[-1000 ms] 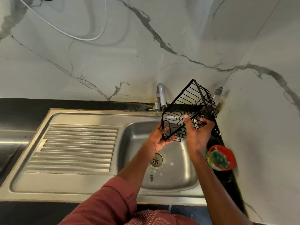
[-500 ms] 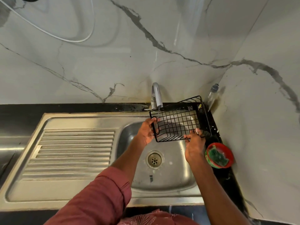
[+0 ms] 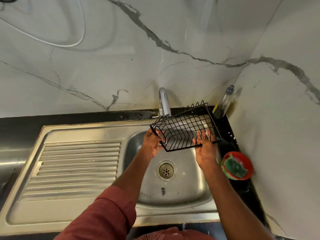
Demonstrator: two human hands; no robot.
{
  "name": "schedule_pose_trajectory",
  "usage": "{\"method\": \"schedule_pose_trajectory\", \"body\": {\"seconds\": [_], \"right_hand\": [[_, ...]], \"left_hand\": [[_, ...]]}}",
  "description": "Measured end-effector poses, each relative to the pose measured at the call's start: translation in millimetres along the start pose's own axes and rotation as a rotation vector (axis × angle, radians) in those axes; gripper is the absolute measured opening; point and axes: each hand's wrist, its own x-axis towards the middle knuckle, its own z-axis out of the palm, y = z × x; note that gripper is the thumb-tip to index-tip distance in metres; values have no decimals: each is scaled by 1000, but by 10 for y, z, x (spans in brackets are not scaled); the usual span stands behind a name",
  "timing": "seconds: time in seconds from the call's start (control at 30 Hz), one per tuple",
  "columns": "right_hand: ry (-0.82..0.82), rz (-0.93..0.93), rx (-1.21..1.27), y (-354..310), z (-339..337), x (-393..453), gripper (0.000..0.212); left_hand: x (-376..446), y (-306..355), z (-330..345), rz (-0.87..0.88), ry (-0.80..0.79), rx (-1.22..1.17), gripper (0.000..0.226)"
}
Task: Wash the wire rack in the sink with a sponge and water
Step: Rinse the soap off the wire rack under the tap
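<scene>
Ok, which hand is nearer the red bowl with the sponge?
Right. The right hand grips the wire rack just left of the red bowl; the left hand holds the rack's far end.

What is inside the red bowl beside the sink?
A green sponge lies in the red bowl, with some white foam. Whatever is under the sponge is covered and cannot be seen.

A clear bottle (image 3: 224, 103) is standing in the bench (image 3: 69, 116) corner, and a white cable (image 3: 57, 43) is looping across the marble wall (image 3: 103, 66).

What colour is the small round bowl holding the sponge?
Red small round bowl, seen in the head view.
</scene>
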Motion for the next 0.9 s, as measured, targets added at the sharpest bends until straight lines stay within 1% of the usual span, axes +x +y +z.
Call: {"method": "schedule_pose_trajectory", "body": {"seconds": [0.07,0.13,0.2,0.27,0.47,0.63,0.73,0.83,0.9], "right_hand": [[-9,3,11,31,23,34,70],[-6,6,10,57,63,48,64],[5,30,-9,80,107,49,54],[22,74,-31,125,122,49,48],[51,200,-80,344,-27,-2,52],[84,289,-140,458,-79,-72,46],[54,345,-178,499,-91,-138,46],[16,381,-218,522,-72,-186,48],[-16,399,-256,547,-54,-227,45]], "left_hand": [[45,-26,-37,14,21,-52,48],[45,-24,-54,22,72,-57,48],[0,-10,-69,15,163,-36,48],[-47,-24,-99,13,249,-35,45],[-248,-158,-251,38,403,-76,43],[-455,-210,-474,112,426,27,29],[-580,-212,-561,179,464,57,22],[-688,-179,-589,239,526,75,21],[-780,-165,-609,295,564,119,18]]}}
